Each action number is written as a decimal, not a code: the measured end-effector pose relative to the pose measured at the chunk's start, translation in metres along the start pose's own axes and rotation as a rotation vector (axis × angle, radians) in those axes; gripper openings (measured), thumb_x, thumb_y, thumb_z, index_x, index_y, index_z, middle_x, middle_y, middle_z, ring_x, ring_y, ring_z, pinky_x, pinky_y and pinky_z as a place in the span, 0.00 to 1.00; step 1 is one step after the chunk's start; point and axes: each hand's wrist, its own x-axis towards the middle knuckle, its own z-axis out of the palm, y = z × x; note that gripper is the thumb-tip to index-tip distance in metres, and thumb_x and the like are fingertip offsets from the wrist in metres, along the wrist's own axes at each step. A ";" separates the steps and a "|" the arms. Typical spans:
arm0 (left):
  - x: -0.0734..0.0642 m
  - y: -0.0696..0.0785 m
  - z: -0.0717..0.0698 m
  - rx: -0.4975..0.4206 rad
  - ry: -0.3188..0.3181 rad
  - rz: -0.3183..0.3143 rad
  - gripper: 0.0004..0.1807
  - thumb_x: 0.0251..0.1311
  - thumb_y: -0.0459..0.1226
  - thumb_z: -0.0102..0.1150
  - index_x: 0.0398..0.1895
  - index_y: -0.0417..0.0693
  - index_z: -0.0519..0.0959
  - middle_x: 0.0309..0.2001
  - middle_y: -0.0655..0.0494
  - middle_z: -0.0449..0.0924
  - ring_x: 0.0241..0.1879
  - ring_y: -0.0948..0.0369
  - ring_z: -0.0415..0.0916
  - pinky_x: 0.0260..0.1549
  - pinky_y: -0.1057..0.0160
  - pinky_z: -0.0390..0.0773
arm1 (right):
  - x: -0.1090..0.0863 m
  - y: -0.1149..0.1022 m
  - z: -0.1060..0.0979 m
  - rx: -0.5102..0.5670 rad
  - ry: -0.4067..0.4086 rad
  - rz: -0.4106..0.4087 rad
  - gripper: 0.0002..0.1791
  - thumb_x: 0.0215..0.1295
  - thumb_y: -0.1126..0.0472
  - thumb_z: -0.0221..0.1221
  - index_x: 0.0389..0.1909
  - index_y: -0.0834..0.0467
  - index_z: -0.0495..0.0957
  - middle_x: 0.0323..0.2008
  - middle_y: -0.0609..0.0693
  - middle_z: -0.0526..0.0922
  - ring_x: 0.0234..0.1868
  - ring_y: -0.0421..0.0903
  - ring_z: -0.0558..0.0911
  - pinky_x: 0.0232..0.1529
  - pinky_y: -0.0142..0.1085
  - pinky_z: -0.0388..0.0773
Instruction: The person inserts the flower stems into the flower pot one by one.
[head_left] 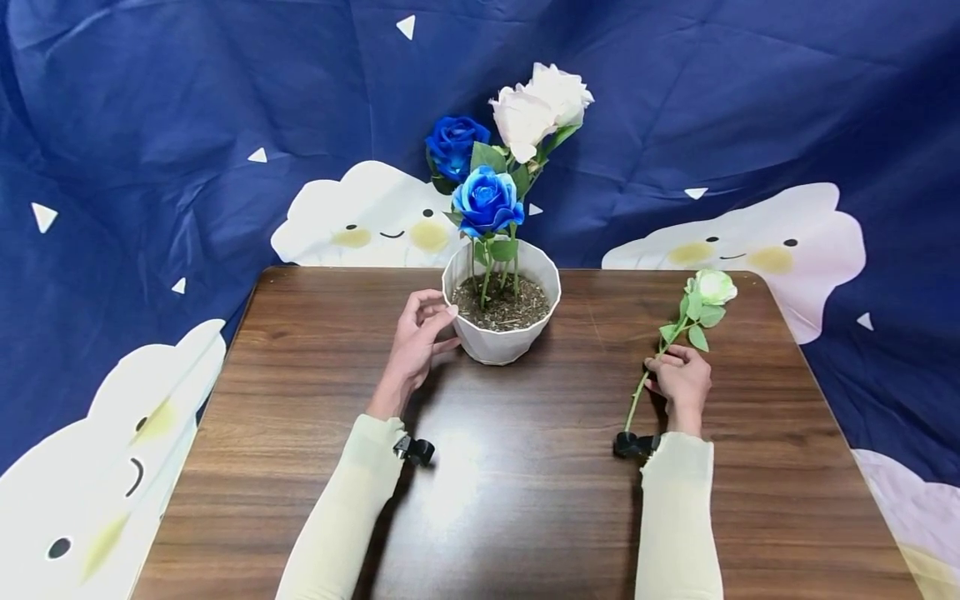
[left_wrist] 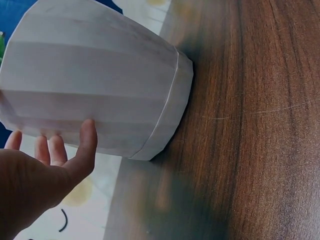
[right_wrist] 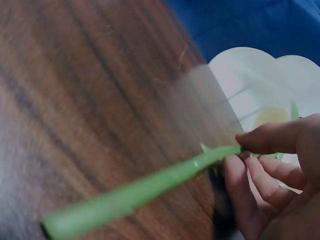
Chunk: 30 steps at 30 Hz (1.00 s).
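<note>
A white faceted flower pot [head_left: 501, 346] full of soil stands at the table's back middle. Two blue roses [head_left: 487, 200] and white roses [head_left: 528, 117] rise from it. At the pot's left side is my left hand [head_left: 416, 346], fingers loosely spread, fingertips right at the wall. The left wrist view shows the thumb [left_wrist: 86, 150] against the pot's side [left_wrist: 95, 75]. To the right, my right hand [head_left: 682, 379] pinches the green stem [right_wrist: 150, 187] of a white-green rose [head_left: 714, 287] between thumb and fingers. Its bloom points away from me; the cut end points back toward my wrist.
The brown wooden table [head_left: 525, 467] carries the pot, and its back edge runs just behind it. A dark blue cloth [head_left: 187, 83] printed with smiling white clouds hangs behind and around the table. Black straps [head_left: 416, 450] sit on both wrists.
</note>
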 end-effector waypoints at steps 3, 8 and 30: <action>0.000 0.000 0.000 0.006 0.002 -0.004 0.19 0.64 0.31 0.64 0.55 0.50 0.71 0.47 0.50 0.71 0.44 0.60 0.75 0.52 0.32 0.79 | -0.002 0.000 0.000 0.155 -0.035 0.041 0.26 0.63 0.74 0.64 0.60 0.61 0.68 0.32 0.40 0.81 0.29 0.34 0.83 0.24 0.28 0.86; 0.000 0.000 0.000 0.010 -0.002 -0.009 0.20 0.64 0.31 0.64 0.55 0.50 0.70 0.48 0.50 0.70 0.44 0.60 0.75 0.52 0.32 0.80 | -0.005 0.000 0.000 0.348 -0.101 0.052 0.23 0.63 0.75 0.63 0.55 0.58 0.69 0.34 0.44 0.84 0.36 0.39 0.84 0.28 0.31 0.88; 0.000 0.000 -0.001 -0.002 -0.004 0.000 0.21 0.65 0.31 0.64 0.58 0.45 0.68 0.47 0.50 0.70 0.45 0.59 0.74 0.51 0.33 0.81 | -0.023 -0.039 0.006 0.873 -0.115 -0.161 0.20 0.64 0.77 0.62 0.51 0.59 0.67 0.34 0.56 0.83 0.32 0.50 0.86 0.23 0.42 0.89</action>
